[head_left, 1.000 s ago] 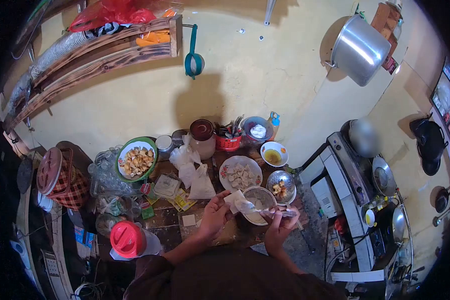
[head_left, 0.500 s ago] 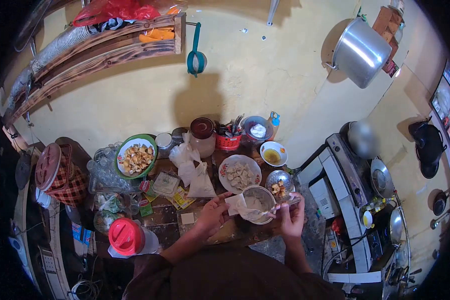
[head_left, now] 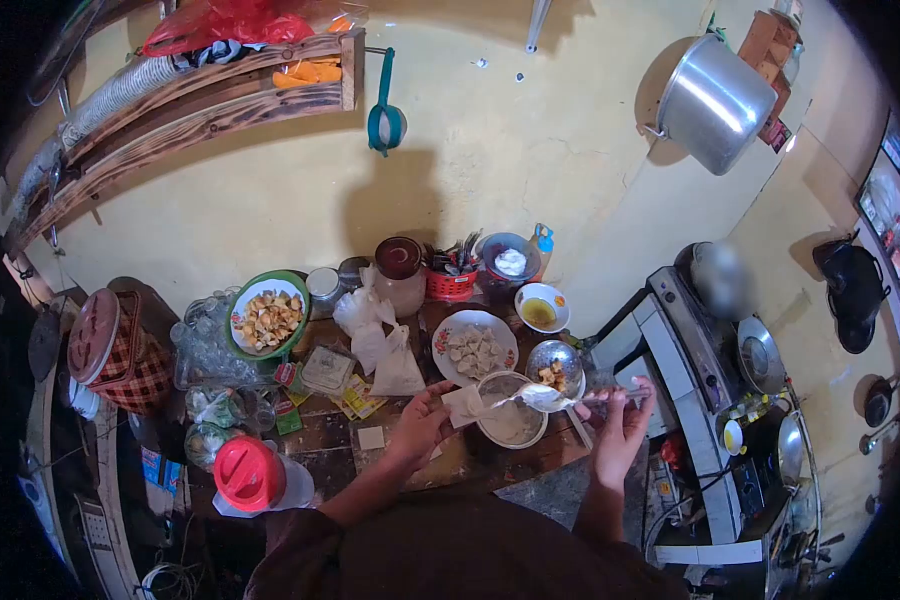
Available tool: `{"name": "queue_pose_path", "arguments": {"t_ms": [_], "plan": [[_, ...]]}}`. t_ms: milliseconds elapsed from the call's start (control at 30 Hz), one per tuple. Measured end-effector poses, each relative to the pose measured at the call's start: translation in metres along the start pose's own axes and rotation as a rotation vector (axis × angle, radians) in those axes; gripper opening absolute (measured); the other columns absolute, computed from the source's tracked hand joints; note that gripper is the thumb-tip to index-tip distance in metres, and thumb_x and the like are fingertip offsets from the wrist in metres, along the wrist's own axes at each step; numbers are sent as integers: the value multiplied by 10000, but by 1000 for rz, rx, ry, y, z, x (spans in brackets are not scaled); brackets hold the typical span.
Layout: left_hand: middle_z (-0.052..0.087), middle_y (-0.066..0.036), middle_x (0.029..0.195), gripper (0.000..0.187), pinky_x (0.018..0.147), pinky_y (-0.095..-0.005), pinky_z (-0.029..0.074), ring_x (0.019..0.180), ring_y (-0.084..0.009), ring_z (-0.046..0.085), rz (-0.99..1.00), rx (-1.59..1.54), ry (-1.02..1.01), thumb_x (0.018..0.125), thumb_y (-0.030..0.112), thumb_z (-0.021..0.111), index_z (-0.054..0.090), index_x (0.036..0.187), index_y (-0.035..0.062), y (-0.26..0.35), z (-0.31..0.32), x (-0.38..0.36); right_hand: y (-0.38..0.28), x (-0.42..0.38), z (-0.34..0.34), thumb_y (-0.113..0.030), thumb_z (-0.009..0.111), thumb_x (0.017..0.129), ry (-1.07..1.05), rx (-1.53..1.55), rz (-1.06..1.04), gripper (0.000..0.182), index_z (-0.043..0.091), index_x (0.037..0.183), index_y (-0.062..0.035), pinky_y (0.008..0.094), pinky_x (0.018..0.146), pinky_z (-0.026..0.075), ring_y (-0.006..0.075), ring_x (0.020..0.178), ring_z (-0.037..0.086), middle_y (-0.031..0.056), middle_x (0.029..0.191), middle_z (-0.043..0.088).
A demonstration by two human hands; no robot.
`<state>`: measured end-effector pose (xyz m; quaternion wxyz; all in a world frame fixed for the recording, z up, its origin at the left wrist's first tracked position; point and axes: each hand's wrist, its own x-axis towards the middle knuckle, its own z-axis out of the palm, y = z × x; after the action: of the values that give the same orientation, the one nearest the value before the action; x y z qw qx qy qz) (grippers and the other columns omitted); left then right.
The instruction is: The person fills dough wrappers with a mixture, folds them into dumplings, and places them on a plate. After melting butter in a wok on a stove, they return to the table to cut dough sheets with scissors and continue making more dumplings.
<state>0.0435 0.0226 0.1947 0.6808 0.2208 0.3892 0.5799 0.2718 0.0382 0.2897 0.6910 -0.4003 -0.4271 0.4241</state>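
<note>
My left hand (head_left: 422,425) pinches a thin white square sheet (head_left: 461,408) at the near left rim of a bowl (head_left: 513,440). Pale, wet-looking mixture (head_left: 510,424) lies in that bowl. In my right hand (head_left: 622,430) is the handle of a spoon (head_left: 544,399), its end coated with white, held over the bowl's right side. A thin white strand seems to stretch between sheet and spoon. Just behind the spoon, a metal ladle (head_left: 568,355) holds browned pieces (head_left: 552,376). Beyond the bowl stands a flowered plate (head_left: 444,340) of pale pieces (head_left: 476,352).
Another white square (head_left: 371,437) lies on the wooden table (head_left: 340,470). A green-rimmed bowl (head_left: 301,343) of browned chunks, tied plastic bags (head_left: 398,370) and a red-lidded jug (head_left: 246,475) stand left. A small bowl of yellowish liquid (head_left: 539,313) sits behind. The stove (head_left: 682,305) is right.
My right hand has moved right and drawn the spoon away from the sheet, toward the bowl's right rim. My left hand has shifted slightly left, still pinching the sheet.
</note>
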Motion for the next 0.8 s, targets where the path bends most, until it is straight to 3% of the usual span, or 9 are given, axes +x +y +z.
{"name": "queue_pose_path", "arguments": {"t_ms": [167, 233, 300, 433, 500, 567, 633, 767, 800], "plan": [[487, -148, 1175, 360, 923, -410, 457, 1064, -258, 530, -46, -70, -107, 886, -15, 380, 357, 1242, 34, -7, 5, 1, -11, 2, 32, -152, 500, 904, -207, 71, -69, 298, 364, 1169, -136, 313, 634, 548, 140, 803, 540, 52, 864, 517], [493, -153, 1171, 335, 912, -408, 468, 1062, -262, 533, -44, -117, -130, 894, -5, 383, 381, 1226, 39, -6, 6, 0, -12, 2, 42, -146, 495, 905, -198, 89, -39, 292, 367, 1166, -131, 320, 631, 553, 145, 806, 541, 53, 867, 513], [479, -148, 1195, 329, 923, -401, 462, 1076, -270, 523, -214, -310, -208, 889, -8, 379, 393, 1215, 38, -5, 0, 3, 1, 9, 44, -133, 483, 908, -201, 116, -56, 280, 369, 1165, -130, 322, 626, 553, 146, 805, 539, 56, 859, 513], [476, -146, 1206, 334, 927, -392, 461, 1074, -279, 525, -226, -352, -123, 883, -13, 374, 399, 1212, 39, -8, -17, 8, 52, 22, 16, -108, 458, 914, -14, 63, -75, 266, 368, 1164, -122, 334, 635, 556, 134, 772, 528, 53, 852, 512], [461, -144, 1218, 413, 974, -404, 416, 1097, -272, 504, -129, -266, -105, 875, -17, 362, 319, 1283, 33, -5, -23, 8, 89, 22, -1, -80, 446, 910, 22, 97, -110, 214, 398, 1119, -90, 325, 625, 530, 134, 755, 527, 57, 841, 513], [468, -145, 1211, 414, 970, -403, 421, 1090, -274, 509, -101, -272, -77, 877, -19, 357, 316, 1285, 33, 1, -24, 7, 124, 17, -24, -50, 493, 857, 86, -294, -118, 208, 429, 1055, -49, 347, 651, 490, 163, 748, 530, 75, 815, 509], [475, -146, 1204, 415, 965, -401, 426, 1084, -275, 514, -82, -275, -52, 879, -21, 351, 313, 1288, 33, 7, -21, 6, 142, 3, -36, -35, 539, 779, -135, -659, -131, 246, 442, 1004, -14, 364, 680, 454, 238, 752, 550, 118, 817, 528], [481, -144, 1196, 406, 946, -401, 443, 1077, -273, 520, -69, -263, -51, 884, -19, 351, 319, 1284, 44, 19, -13, 3, 211, -11, -68, -52, 569, 728, -347, -977, 25, 347, 446, 1046, 14, 411, 812, 418, 322, 865, 546, 172, 894, 550], [483, -143, 1195, 402, 940, -400, 447, 1076, -270, 521, -63, -254, -64, 886, -18, 353, 321, 1281, 43, 22, -11, 2, 206, -15, -64, -60, 573, 728, -216, -1147, -176, 393, 445, 1093, 10, 426, 876, 376, 344, 942, 519, 190, 984, 537]]}}
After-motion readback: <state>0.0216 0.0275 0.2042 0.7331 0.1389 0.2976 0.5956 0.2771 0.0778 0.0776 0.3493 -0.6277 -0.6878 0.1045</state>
